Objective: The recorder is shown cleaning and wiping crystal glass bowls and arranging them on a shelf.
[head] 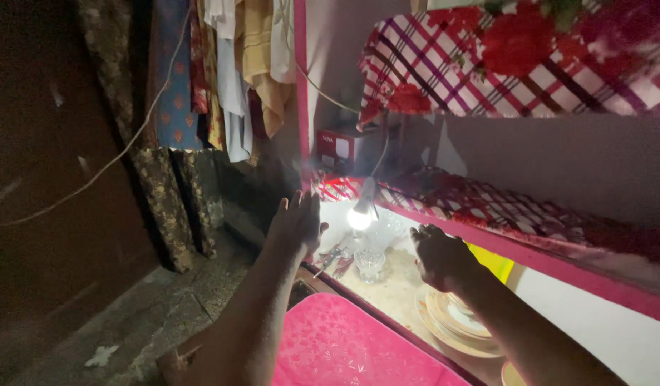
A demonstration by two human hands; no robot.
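Counted here are two hands, the left hand (298, 221) at nine o'clock of one lit bulb (359, 218) and the right hand (439, 255) at four o'clock of it, one clear glass (369, 262), one stack of plates (455, 322), one pink mat (351, 350) and two checked shelf cloths (501, 207).

A clear cut-glass tumbler (369, 261) stands upright on the shelf beneath a lit bulb (359, 218).

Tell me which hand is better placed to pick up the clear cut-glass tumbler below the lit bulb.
Probably the right hand: it hovers just beside the clear cut-glass tumbler, while the left hand is raised higher.
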